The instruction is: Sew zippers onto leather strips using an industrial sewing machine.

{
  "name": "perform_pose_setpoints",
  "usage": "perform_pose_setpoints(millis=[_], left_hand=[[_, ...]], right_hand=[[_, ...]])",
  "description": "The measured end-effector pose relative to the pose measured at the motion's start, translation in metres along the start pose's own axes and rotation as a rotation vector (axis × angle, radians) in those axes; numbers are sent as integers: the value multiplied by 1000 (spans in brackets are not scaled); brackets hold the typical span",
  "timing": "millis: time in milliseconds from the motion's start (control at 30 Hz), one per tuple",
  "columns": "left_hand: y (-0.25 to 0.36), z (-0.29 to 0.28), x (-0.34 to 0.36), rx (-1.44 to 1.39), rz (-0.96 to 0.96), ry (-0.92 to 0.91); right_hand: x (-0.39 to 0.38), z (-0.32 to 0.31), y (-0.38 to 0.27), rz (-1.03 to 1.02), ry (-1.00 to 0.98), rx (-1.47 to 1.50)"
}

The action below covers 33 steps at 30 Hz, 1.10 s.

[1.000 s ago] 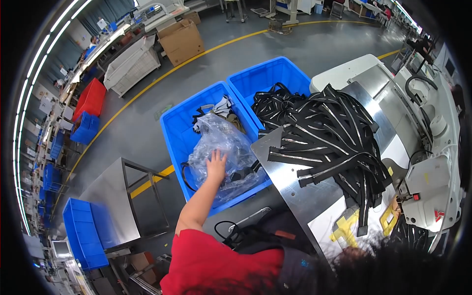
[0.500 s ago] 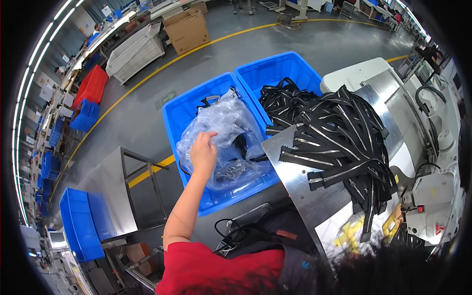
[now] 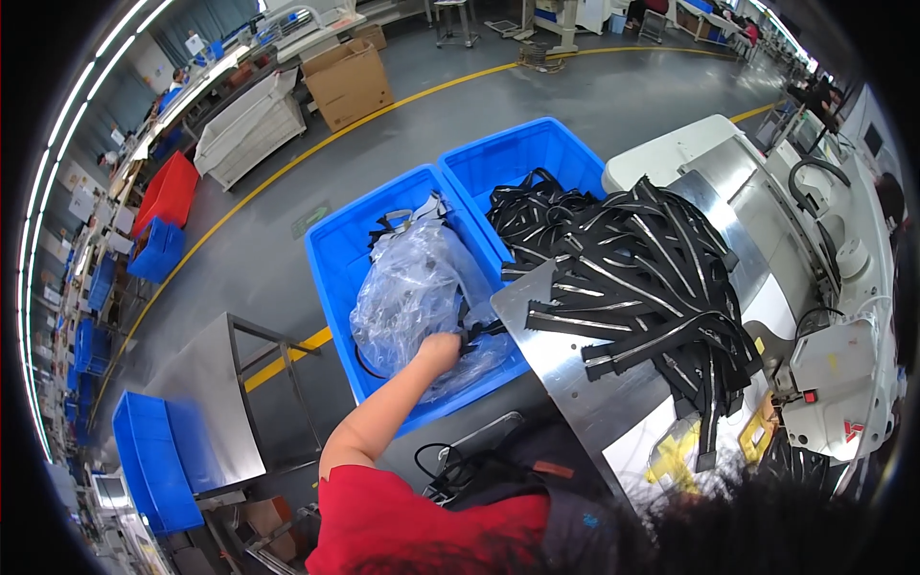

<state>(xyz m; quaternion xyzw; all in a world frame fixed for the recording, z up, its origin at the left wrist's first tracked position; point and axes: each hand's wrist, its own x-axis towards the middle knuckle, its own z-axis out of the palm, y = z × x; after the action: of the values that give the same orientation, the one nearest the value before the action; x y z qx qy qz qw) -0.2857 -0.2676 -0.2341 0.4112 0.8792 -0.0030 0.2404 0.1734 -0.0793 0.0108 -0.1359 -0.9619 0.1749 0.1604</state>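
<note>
My left hand (image 3: 439, 350) reaches into the near-left blue bin (image 3: 328, 278), its fingers curled and partly hidden at a crumpled clear plastic bag (image 3: 402, 292), beside something black; what they hold I cannot make out. Grey and black scraps (image 3: 422, 209) show behind the bag. The adjoining blue bin (image 3: 517, 139) holds tangled black zipper strips (image 3: 532, 201). More black zipper strips with silver teeth (image 3: 652, 297) are heaped on a steel plate (image 3: 537, 345) at the right. My right hand is not in view.
A white machine (image 3: 829, 364) borders the plate. A steel table (image 3: 216, 383) with a blue tray (image 3: 144, 450) stands left. Beyond the yellow floor line are a cardboard box (image 3: 345, 81), a white cart (image 3: 249, 129) and a red bin (image 3: 165, 192). People (image 3: 819, 101) sit at distant stations.
My left hand has moved down and to the right, from on top of the bag to its near-right part, and its fingers have curled. The bag's folds have shifted.
</note>
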Motion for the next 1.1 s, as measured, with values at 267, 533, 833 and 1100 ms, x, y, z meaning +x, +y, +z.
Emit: perform_pose_setpoints(millis=[267,533,833,1100], left_hand=[[-40,59,15,101,-196,-6],[-23,80,-10,-76,-232,231],[-14,75,15,49,-206,46],[-33,87,47,132,-85,128]], right_hand=[[1,1,5,-11,-18,16],[3,-2,8,-42,-29,24],[0,-9,4,-6,-64,-20],[1,-9,4,3,-53,-35]])
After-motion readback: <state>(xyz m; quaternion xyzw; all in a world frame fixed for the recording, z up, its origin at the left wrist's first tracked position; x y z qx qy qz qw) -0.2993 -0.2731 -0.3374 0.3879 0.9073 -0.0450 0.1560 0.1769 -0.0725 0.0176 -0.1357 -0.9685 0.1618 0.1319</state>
